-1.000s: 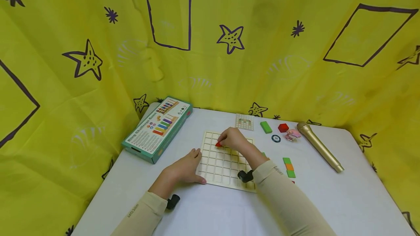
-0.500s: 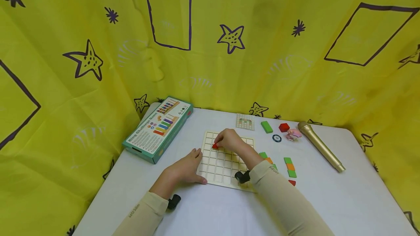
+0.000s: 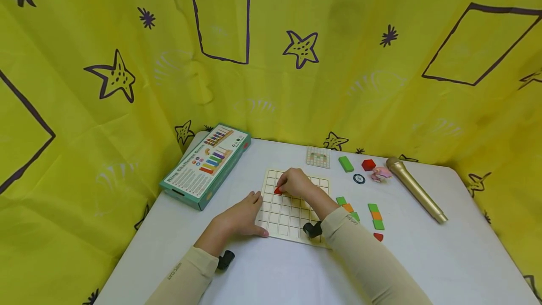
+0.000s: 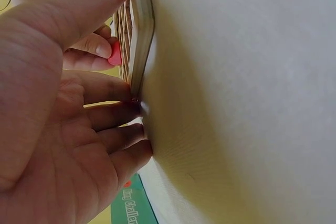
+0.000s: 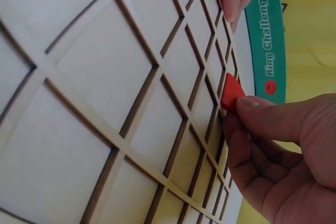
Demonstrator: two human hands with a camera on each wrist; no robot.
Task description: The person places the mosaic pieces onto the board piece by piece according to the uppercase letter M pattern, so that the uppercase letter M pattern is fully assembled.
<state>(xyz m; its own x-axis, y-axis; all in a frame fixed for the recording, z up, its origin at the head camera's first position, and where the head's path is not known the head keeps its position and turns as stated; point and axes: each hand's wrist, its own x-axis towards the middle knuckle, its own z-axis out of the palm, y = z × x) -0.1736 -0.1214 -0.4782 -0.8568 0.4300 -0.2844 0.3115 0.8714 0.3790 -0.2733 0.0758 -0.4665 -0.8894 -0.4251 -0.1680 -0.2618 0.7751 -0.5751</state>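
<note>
A pale wooden grid board [image 3: 280, 219] lies on the white table. My right hand [image 3: 296, 183] pinches a small red tile [image 5: 230, 93] between thumb and index finger, low over the squares near the board's far left corner. In the right wrist view the tile is tilted, with one pointed end. My left hand [image 3: 242, 215] rests along the board's left side, thumb at the front corner and fingers stretched out. The left wrist view shows its fingertips [image 4: 137, 150] down by the board's edge. My right forearm covers the board's right part.
Green and orange tiles [image 3: 375, 216] and another red tile [image 3: 378, 237] lie right of the board. Beyond are a pattern card [image 3: 318, 157], a green block [image 3: 346, 164], a red block [image 3: 368, 165], a round token [image 3: 359, 179], a pink toy [image 3: 381, 173] and a gold microphone [image 3: 415, 189]. A game box [image 3: 207, 166] stands left.
My right hand has shifted slightly left with the red tile, and more of the tiles beside the forearm now show. The left hand stays against the board.
</note>
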